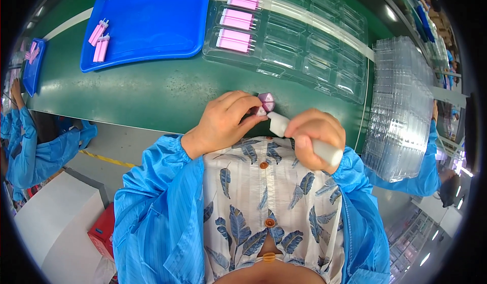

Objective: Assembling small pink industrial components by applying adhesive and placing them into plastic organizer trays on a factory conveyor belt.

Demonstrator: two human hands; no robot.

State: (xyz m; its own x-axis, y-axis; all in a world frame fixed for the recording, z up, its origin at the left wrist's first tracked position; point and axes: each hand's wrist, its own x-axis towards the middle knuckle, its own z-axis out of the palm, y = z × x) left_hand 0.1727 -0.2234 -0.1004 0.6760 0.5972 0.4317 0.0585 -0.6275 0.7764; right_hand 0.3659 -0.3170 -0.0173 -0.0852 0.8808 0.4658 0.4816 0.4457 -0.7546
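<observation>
My left hand point(223, 119) is closed in a pinch on a small pink piece point(266, 101) with pale, wedge-shaped end faces, held near the front edge of the green table. The fingers hide most of the piece, so I cannot tell whether it is one part or several. In my right hand point(318, 137) is a white cylindrical bottle point(278, 125), gripped round its middle and tilted. Its narrow end points at the pink piece, close beside it; whether they touch I cannot tell.
A blue tray point(147, 18) with a few pink pieces point(101, 48) lies at far left. Behind my hands is a clear compartment tray point(286, 50), pink pieces point(235, 40) in its left column. Clear trays point(398, 106) are stacked at right. Co-workers in blue sleeves point(38, 144) flank me.
</observation>
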